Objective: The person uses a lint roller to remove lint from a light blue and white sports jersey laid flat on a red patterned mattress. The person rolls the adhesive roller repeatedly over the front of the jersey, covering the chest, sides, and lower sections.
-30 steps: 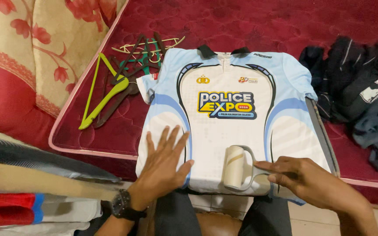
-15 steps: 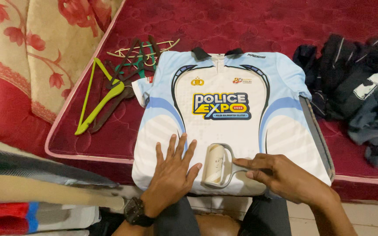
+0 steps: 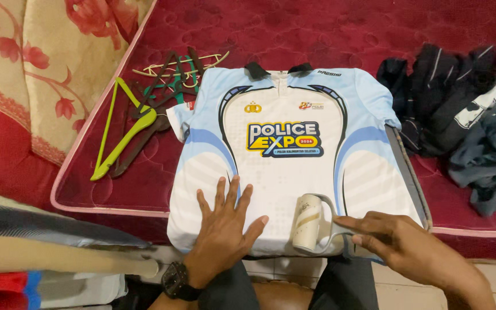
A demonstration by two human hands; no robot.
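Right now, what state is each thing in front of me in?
jersey: spread flat, front up
lint roller: lying on the jersey's hem
left hand: flat, pressing the jersey
right hand: gripping the roller's handle
hangers: piled loose, unused
dark clothes: heaped, unfolded

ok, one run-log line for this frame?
left hand: flat on jersey hem | right hand: grips lint roller handle, roller on jersey | jersey: spread on mattress | hangers: left of jersey

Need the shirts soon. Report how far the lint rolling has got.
Done: the light blue and white jersey lies spread flat on the red mattress. In hand: left hand presses its hem while right hand runs the lint roller there. Left: the dark clothes pile lies unsorted.
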